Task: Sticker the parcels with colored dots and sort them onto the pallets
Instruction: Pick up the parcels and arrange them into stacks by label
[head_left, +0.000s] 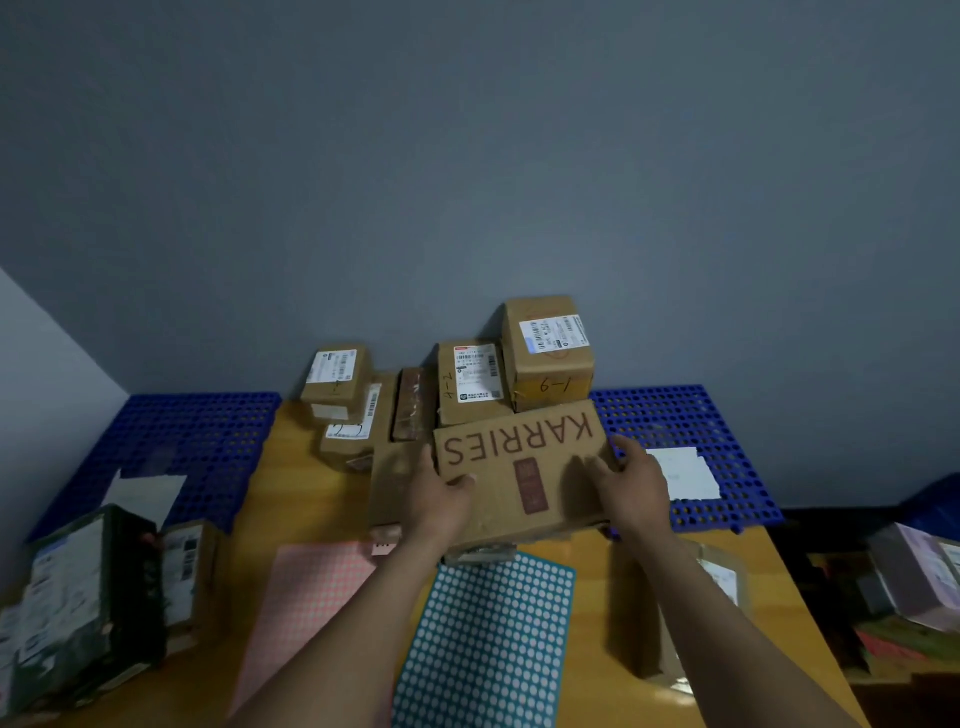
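Nearest the person, two sticker sheets lie flat on the wooden tabletop (291, 493): a teal sheet of white dots (488, 644) and, just to its left, a pink dotted sheet (311, 587). A dark wrapped parcel (88, 597) stands at the near left edge, and a clear-wrapped packet (722, 577) lies at the near right.

Just beyond the sheets is the KARRIES parcel (519, 467), a flat brown carton with its printed face up. It sits between the two hands. The left hand (441, 499) grips its left edge, thumb on top and fingers curled round the side. The right hand (636, 488) grips its right edge in the same way, thumb lying on the top face. Whether the carton is lifted or rests on the brown box (395, 483) below it, I cannot tell.

Behind it a pile of cartons stands against the grey wall, among them one marked 4-2 (470, 382) and a taller one marked 6-1 (548, 353). A blue pallet (197, 436) lies at the far left and another blue pallet (675, 415) at the far right, each bearing a white sheet of paper.
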